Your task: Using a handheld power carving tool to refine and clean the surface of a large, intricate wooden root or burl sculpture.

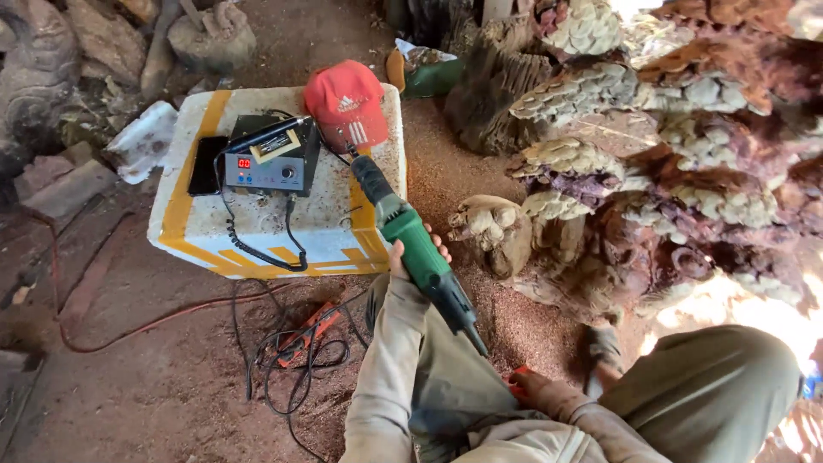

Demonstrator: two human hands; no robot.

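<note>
My left hand (411, 254) grips the body of a green and black power tool (417, 249), which points its thin tip down toward my lap. My right hand (533, 383) rests low by my knee and closes on a small orange-red object (517, 382), just below the tool's tip. A large wood carving (634, 163) with clustered pale scale-like shapes rises to my right. I sit on the ground in tan sleeves and trousers.
A white foam box with yellow tape (266, 219) carries a black control unit with a red display (273, 159), a dark phone (206, 165) and a red cap (349, 101). Cables and orange pliers (309, 333) lie on the sawdust floor. Rough wood pieces stand behind.
</note>
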